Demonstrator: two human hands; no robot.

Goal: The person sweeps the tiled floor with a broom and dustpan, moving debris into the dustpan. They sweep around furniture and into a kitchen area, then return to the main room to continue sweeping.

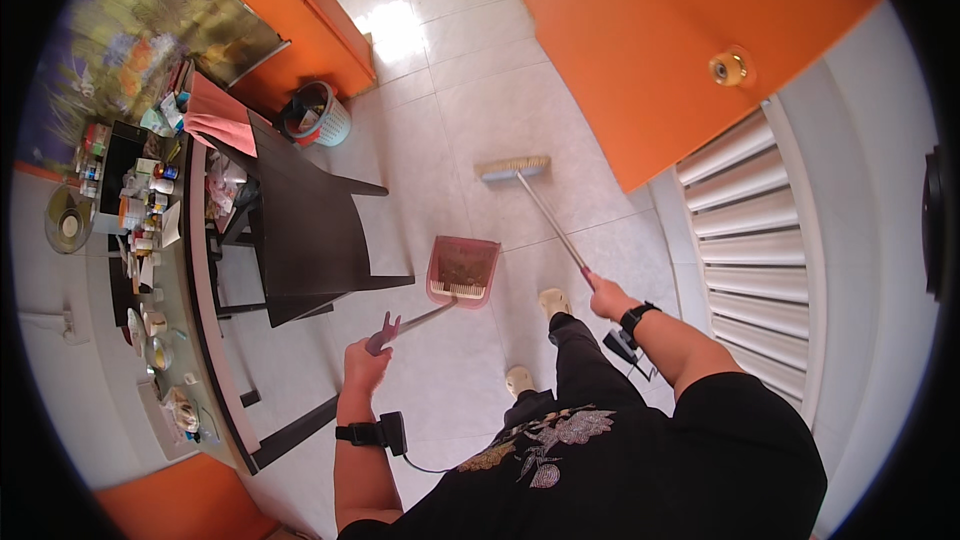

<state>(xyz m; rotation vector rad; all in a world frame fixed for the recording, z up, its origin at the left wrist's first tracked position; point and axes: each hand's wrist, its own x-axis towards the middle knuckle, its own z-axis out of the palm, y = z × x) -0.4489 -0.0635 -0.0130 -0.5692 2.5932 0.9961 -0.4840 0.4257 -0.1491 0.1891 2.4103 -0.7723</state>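
My left hand point(366, 364) is closed around the handle of a long-handled dustpan point(495, 270). Its pink pan rests on or just above the tiled floor, with brownish debris inside and a row of pale comb teeth near the handle side. In my right hand point(610, 296) is the grip of a broom point(556, 221) with a metal stick. The broom head point(513, 168) is beyond the dustpan and slightly to its right, apart from it, with tan bristles along a pale bluish base. It looks a little blurred.
A dark chair point(315, 240) with a pink cloth point(220, 116) stands left of the dustpan, beside a cluttered table point(221, 360). Past it is a light-blue waste basket point(334, 124). An orange door point(675, 37) and a white radiator point(750, 240) flank the right side.
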